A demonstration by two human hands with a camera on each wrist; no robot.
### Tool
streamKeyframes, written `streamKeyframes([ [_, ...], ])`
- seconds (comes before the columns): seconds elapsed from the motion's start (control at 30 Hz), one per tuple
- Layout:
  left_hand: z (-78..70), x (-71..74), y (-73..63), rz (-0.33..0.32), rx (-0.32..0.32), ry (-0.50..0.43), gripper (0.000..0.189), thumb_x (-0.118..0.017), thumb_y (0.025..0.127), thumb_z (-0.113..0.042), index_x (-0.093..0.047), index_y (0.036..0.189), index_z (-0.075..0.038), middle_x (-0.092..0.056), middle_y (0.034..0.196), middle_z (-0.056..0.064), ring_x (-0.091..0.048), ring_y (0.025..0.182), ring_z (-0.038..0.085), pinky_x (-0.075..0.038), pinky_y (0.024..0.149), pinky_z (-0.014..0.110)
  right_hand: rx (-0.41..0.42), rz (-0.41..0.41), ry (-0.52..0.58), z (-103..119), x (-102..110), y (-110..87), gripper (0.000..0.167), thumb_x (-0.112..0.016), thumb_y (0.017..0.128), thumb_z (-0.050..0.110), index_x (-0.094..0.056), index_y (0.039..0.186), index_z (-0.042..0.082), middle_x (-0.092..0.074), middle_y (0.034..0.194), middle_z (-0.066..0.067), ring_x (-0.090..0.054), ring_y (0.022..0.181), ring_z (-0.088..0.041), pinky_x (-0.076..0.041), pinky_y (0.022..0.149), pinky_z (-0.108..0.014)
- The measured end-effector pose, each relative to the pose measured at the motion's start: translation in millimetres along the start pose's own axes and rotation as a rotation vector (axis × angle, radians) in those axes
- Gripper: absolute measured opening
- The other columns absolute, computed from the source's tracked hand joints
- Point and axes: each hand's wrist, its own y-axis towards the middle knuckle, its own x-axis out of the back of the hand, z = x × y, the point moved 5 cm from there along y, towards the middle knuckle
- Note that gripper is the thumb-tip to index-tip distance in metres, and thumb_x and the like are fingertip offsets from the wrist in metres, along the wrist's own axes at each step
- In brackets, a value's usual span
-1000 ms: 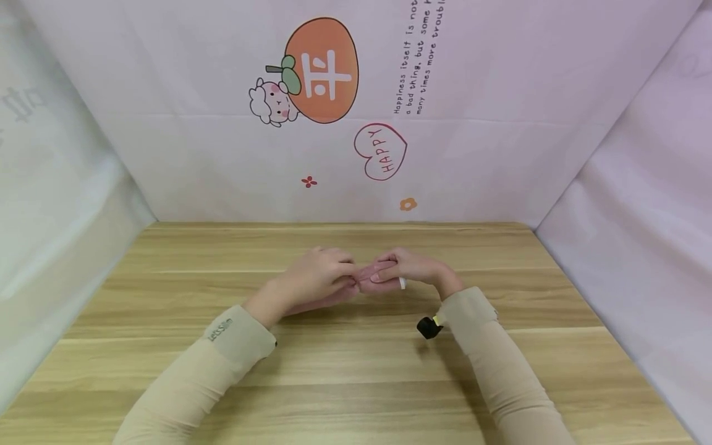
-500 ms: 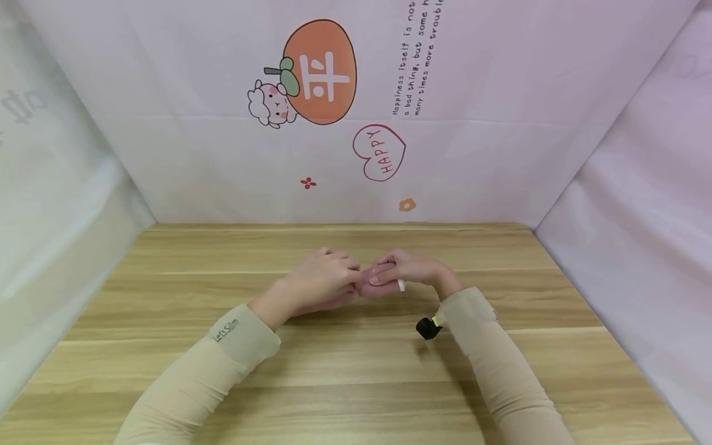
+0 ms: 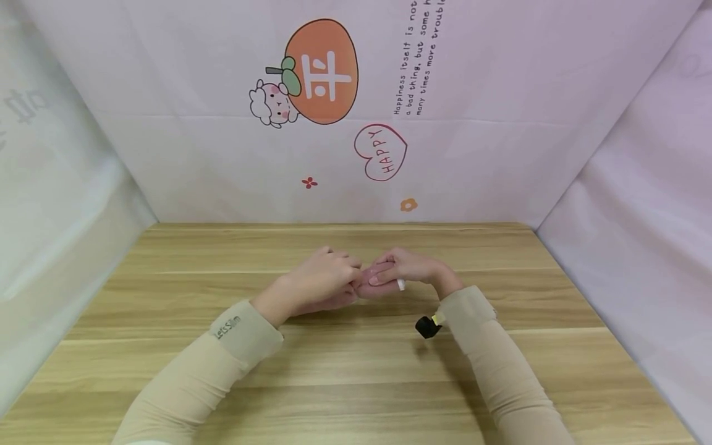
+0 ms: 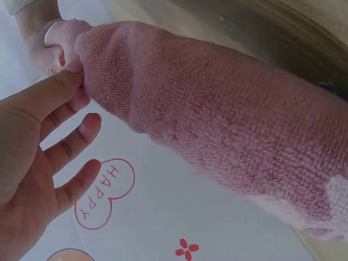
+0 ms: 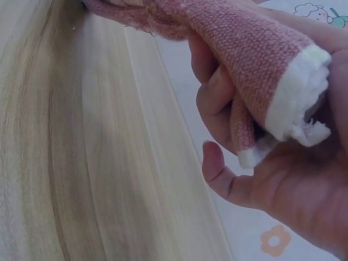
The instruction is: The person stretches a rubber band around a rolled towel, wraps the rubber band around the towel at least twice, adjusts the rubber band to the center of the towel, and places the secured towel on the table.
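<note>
A long pink towel (image 3: 384, 289), rolled up with white trim at its end, stretches between both hands over the tabletop. My left hand (image 3: 319, 281) pinches it near the middle with thumb and forefinger. In the left wrist view the other fingers (image 4: 73, 147) are spread away from the thick, fuzzy towel roll (image 4: 212, 109). At the right part, my right hand (image 3: 410, 267) grips the towel, fingers curled round it. The white-edged end (image 5: 296, 98) sticks out past that hand in the right wrist view, with a smaller flap beside it. The towel narrows between the two hands.
The wood-grain table (image 3: 356, 383) lies under the arms. Behind it hangs a white printed cloth (image 3: 473, 167), with further white cloth on both sides. A small black camera (image 3: 428, 327) hangs at the right wrist.
My left hand has shifted slightly right along the towel, turning a little, and now sits closer to the right hand. The right hand stays nearly in place, still gripping the towel.
</note>
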Motion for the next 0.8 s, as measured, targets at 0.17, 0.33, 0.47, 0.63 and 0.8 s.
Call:
streamKeyframes([
  [0.17, 0.4, -4.0, -4.0, 0.047, 0.001, -0.025, 0.007, -0.075, 0.094, -0.027, -0.072, 0.093, -0.021, -0.060, 0.092, -0.009, -0.057, 0.088, 0.014, -0.050, 0.077, 0.035, -0.011, 0.011, -0.037, 0, 1, 0.2, 0.021, -0.068, 0.096, 0.016, -0.075, 0.103, -0.002, -0.071, 0.086, -0.003, -0.058, 0.071, -0.011, -0.050, 0.067, -0.026],
  [0.33, 2.1, -7.1, -11.0, 0.030, -0.003, -0.078, 0.008, -0.073, 0.097, -0.028, -0.068, 0.092, -0.023, -0.053, 0.088, -0.011, -0.054, 0.086, 0.010, -0.048, 0.076, 0.034, -0.039, 0.019, -0.074, -1, 4, -2.2, 0.024, -0.068, 0.097, 0.017, -0.075, 0.109, -0.003, -0.071, 0.086, -0.002, -0.058, 0.071, -0.010, -0.050, 0.067, -0.025],
  [0.47, 5.2, -8.2, -15.6, 0.013, -0.004, -0.135, 0.010, -0.072, 0.098, -0.027, -0.066, 0.089, -0.024, -0.049, 0.085, -0.011, -0.051, 0.083, 0.010, -0.045, 0.074, 0.033, -0.080, 0.001, -0.112, -2, 8, -6.7, 0.029, -0.070, 0.096, 0.019, -0.073, 0.116, -0.002, -0.073, 0.093, -0.001, -0.060, 0.078, -0.012, -0.051, 0.074, -0.028],
  [0.63, 10.4, -10.8, -18.3, 0.013, 0.005, -0.200, 0.008, -0.072, 0.098, -0.025, -0.066, 0.092, -0.024, -0.049, 0.087, -0.010, -0.050, 0.083, 0.011, -0.044, 0.074, 0.033, -0.075, -0.002, -0.134, -3, 10, -7.9, 0.031, -0.070, 0.096, 0.020, -0.073, 0.117, -0.003, -0.073, 0.097, -0.003, -0.060, 0.081, -0.014, -0.052, 0.075, -0.030],
  [0.8, 14.2, -13.9, -16.3, -0.035, 0.016, -0.295, 0.007, -0.069, 0.100, -0.018, -0.070, 0.094, -0.021, -0.057, 0.094, -0.010, -0.056, 0.086, 0.010, -0.049, 0.079, 0.033, -0.067, -0.009, -0.119, -3, 10, -7.4, 0.029, -0.070, 0.096, 0.018, -0.073, 0.115, -0.004, -0.073, 0.094, -0.002, -0.060, 0.080, -0.012, -0.052, 0.074, -0.028],
])
